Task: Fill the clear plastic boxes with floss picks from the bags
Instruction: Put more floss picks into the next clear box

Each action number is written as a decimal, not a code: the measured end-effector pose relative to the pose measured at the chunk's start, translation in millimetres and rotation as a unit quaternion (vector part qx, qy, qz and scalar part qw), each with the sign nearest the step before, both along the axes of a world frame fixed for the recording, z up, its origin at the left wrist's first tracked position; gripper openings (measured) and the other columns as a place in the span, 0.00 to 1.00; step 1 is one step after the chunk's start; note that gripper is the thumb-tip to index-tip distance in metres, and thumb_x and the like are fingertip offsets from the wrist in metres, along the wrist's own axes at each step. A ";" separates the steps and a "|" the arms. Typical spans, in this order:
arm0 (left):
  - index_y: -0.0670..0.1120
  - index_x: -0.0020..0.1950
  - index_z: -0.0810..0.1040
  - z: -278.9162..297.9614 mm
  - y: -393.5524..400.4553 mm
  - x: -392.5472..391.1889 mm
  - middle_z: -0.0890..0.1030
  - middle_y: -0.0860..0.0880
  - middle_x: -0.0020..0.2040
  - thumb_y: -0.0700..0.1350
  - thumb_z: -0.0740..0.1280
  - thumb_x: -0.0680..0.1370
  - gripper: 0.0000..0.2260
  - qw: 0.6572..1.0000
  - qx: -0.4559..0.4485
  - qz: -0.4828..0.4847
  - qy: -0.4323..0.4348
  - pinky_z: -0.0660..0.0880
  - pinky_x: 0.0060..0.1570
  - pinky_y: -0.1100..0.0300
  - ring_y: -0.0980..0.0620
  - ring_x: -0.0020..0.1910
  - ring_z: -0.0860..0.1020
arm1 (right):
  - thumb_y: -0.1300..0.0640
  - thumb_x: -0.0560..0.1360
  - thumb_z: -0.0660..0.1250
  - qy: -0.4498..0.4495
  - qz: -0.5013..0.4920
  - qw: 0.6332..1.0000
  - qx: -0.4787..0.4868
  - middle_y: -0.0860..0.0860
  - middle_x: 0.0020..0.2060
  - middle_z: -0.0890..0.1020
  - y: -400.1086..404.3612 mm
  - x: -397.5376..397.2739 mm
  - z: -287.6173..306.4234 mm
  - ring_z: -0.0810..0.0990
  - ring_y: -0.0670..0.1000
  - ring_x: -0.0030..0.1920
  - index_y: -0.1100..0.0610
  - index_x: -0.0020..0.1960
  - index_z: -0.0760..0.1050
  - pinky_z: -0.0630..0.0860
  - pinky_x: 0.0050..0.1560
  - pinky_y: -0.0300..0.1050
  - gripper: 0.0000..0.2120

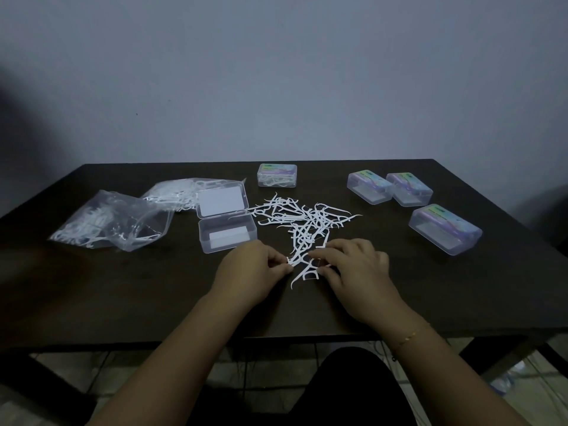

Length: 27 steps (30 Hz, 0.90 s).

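Floss picks [302,222] lie loose on the desk [430,287], just right of the open clear box [226,233]. Left hand [255,265] and right hand [353,265] each pinch picks at the pile's near edge. Aligning handles before transfer should aid packing. Dim light blurs individual picks; bag [110,224] contents are indistinct.

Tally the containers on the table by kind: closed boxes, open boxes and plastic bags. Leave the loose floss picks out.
Closed clear boxes with coloured labels: 4, one at the back centre and three on the right
Open clear box: 1
Clear plastic bags of floss picks: 2
Total: 7
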State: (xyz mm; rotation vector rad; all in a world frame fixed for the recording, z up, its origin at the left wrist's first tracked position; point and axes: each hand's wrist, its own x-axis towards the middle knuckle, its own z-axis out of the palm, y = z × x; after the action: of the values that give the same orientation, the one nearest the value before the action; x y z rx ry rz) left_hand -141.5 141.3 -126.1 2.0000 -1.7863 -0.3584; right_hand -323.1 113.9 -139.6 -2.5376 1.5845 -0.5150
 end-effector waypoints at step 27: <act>0.56 0.52 0.79 -0.2 -13.7 -12.1 0.78 0.58 0.52 0.71 0.70 0.64 0.25 0.998 0.012 0.066 -0.013 0.73 0.48 0.58 0.54 0.54 0.77 | 0.53 0.81 0.55 0.091 0.079 0.990 0.065 0.50 0.66 0.69 -56.8 14.1 24.6 0.64 0.52 0.69 0.46 0.71 0.67 0.63 0.64 0.51 0.18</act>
State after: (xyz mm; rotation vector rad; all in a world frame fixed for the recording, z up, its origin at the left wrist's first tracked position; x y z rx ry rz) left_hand -153.7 127.5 -126.4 2.1353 -1.6626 -0.3144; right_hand -309.0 57.1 -115.0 -2.6443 1.3994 -0.1602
